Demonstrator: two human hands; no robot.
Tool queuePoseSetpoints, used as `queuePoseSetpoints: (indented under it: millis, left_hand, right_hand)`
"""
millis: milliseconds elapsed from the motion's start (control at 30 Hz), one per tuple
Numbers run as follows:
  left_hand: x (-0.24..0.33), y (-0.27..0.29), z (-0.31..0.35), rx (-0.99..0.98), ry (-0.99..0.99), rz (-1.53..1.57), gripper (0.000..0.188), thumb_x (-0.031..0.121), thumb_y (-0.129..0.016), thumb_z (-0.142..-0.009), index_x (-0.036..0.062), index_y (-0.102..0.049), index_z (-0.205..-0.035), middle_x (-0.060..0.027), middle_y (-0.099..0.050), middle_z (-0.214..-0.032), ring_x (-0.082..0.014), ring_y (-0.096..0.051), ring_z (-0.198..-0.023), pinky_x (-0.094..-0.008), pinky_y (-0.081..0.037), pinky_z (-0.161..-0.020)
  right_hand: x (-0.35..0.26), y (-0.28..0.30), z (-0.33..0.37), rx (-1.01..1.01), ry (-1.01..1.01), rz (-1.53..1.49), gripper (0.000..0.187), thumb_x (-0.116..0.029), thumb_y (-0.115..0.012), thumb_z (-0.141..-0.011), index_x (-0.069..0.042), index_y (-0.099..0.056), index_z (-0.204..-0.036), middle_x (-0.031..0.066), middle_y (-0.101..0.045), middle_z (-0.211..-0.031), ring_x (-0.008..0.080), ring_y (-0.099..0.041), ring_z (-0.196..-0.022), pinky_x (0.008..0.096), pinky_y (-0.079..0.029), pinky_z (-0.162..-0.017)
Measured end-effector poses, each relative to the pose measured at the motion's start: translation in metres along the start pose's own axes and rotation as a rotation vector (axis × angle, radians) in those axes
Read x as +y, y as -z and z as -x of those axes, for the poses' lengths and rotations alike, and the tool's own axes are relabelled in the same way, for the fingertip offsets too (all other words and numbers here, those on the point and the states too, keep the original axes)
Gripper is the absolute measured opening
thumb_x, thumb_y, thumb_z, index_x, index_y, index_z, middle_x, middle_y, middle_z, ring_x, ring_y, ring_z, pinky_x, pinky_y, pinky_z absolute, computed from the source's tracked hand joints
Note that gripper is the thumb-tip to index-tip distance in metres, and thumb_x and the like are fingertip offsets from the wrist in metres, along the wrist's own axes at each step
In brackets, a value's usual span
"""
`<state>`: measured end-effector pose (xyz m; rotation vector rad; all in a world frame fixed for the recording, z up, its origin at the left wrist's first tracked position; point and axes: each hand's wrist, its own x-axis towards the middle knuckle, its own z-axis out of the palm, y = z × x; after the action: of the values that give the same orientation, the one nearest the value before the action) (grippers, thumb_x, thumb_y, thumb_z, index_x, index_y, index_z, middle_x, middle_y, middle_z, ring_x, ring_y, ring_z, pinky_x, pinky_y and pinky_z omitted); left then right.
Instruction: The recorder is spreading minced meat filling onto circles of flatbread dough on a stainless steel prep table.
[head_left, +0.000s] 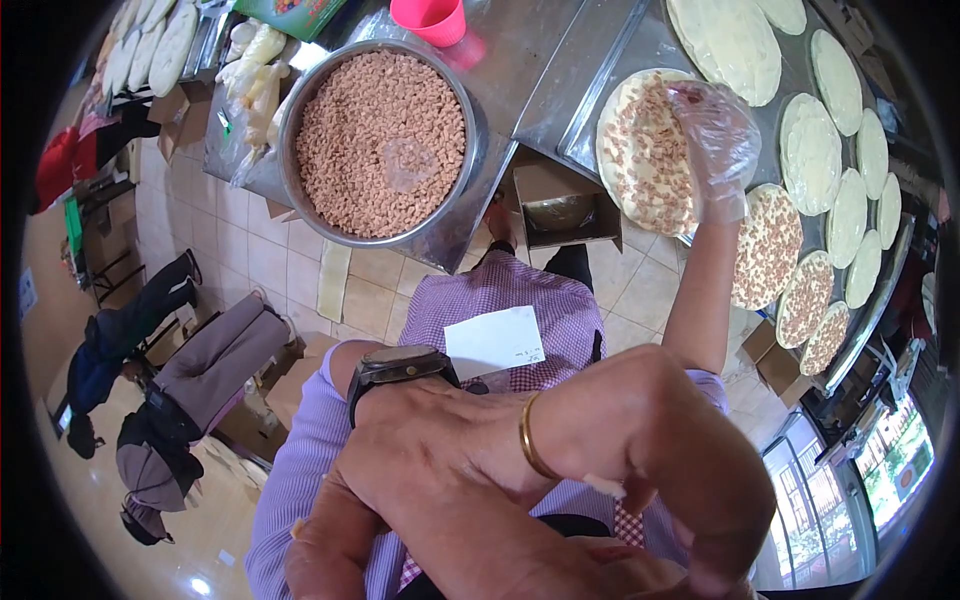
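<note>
My right hand [715,140], in a clear plastic glove, lies over a round, flat dough piece [640,150] with brown crumbly topping on it. Its fingers look mostly stretched out and touch the topping; their tips are partly hidden by the creased glove. Very close to the lens, my left hand [480,450] is bare, with a dark watch [400,368] on its wrist and a gold ring [528,435] on a bent finger. Bits of dough cling to it. Its fingertips are hidden near the lower edge.
A big metal bowl [472,130] of brown crumbs holds a clear cup-like piece [410,163]. Behind it stands a pink cup [432,18]. Topped dough rounds [768,245] and plain ones [808,150] cover the metal table at right. An open cardboard box [568,185] sits below.
</note>
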<state>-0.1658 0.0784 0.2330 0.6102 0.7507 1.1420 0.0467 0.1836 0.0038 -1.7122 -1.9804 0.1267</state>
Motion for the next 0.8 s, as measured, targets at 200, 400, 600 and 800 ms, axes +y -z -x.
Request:
queuePoseSetpoints:
  millis: [200, 400, 600, 800]
  left_hand:
    - [0.015, 0.000, 0.002, 0.140, 0.100, -0.026, 0.016, 0.022, -0.056, -0.079, 0.0159, -0.047, -0.068, -0.0015, -0.046, -0.074, -0.0110, -0.042, -0.062, -0.0216, -0.033, -0.061]
    - [0.026, -0.004, 0.006, 0.271, 0.199, -0.047, 0.021, 0.018, -0.058, -0.076, 0.0142, -0.043, -0.062, -0.0004, -0.047, -0.066, -0.0095, -0.043, -0.054, -0.0199, -0.033, -0.055]
    - [0.036, -0.011, 0.009, 0.409, 0.293, -0.066, 0.028, 0.014, -0.061, -0.073, 0.0125, -0.039, -0.056, 0.0007, -0.047, -0.058, -0.0079, -0.043, -0.045, -0.0181, -0.033, -0.050]
    - [0.027, 0.007, 0.017, 0.290, 0.208, -0.011, 0.025, 0.018, -0.060, -0.074, 0.0105, -0.040, -0.062, -0.0033, -0.047, -0.062, -0.0100, -0.043, -0.048, -0.0191, -0.034, -0.051]
  right_hand:
    - [-0.026, 0.005, -0.013, -0.096, -0.088, 0.220, 0.014, -0.023, -0.065, -0.074, -0.010, -0.068, -0.080, 0.0071, -0.064, -0.080, 0.0247, -0.059, -0.075, 0.0334, -0.047, -0.069]
    - [-0.033, 0.006, -0.006, -0.103, -0.022, 0.174, 0.015, -0.024, -0.065, -0.074, -0.011, -0.068, -0.081, 0.0063, -0.064, -0.080, 0.0249, -0.059, -0.077, 0.0338, -0.046, -0.070]
    - [-0.047, 0.006, -0.003, -0.096, 0.004, 0.020, 0.014, -0.024, -0.065, -0.074, -0.010, -0.065, -0.075, 0.0075, -0.063, -0.075, 0.0244, -0.059, -0.073, 0.0347, -0.046, -0.071]
    - [-0.028, 0.019, 0.005, -0.001, -0.139, 0.095, 0.016, -0.027, -0.066, -0.076, -0.012, -0.066, -0.075, 0.0057, -0.064, -0.076, 0.0195, -0.060, -0.072, 0.0326, -0.048, -0.068]
